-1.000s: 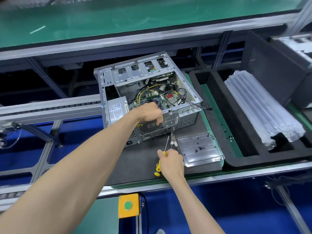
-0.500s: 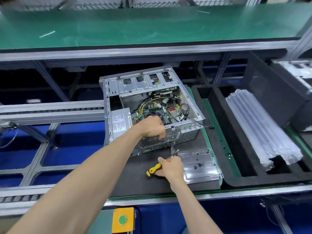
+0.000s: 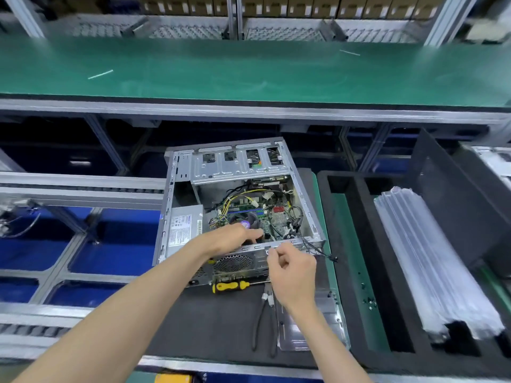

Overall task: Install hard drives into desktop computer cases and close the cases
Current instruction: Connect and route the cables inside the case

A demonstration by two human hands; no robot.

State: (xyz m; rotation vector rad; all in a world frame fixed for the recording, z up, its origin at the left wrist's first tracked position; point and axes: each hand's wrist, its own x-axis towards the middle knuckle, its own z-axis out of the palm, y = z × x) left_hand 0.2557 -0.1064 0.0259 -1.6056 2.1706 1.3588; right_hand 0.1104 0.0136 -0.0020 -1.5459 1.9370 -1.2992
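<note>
The open desktop case (image 3: 179, 217) lies on its side on the black mat, showing its motherboard, cables and power supply (image 3: 184, 230). My left hand (image 3: 232, 240) reaches over the case's rear rim with its fingers stretched toward the CPU fan. At that rim, just to the right, my right hand (image 3: 293, 275) has its fingers curled, thumb and forefinger pinched together. What they pinch is too small to make out. A yellow-and-black screwdriver (image 3: 231, 286) lies loose on the mat below the rear panel. No hard drive is visible.
Black-handled pliers (image 3: 265, 324) lie on the mat beside a clear screw tray (image 3: 312, 333), partly under my right forearm. To the right, a black foam bin (image 3: 348, 261) holds a stack of clear plastic trays (image 3: 431, 272). A green shelf (image 3: 249, 70) runs across behind.
My right hand has let go of the screwdriver, which now lies on the mat, and has risen to the case's rear rim. My left hand has stayed at the rim. The camera has tilted up.
</note>
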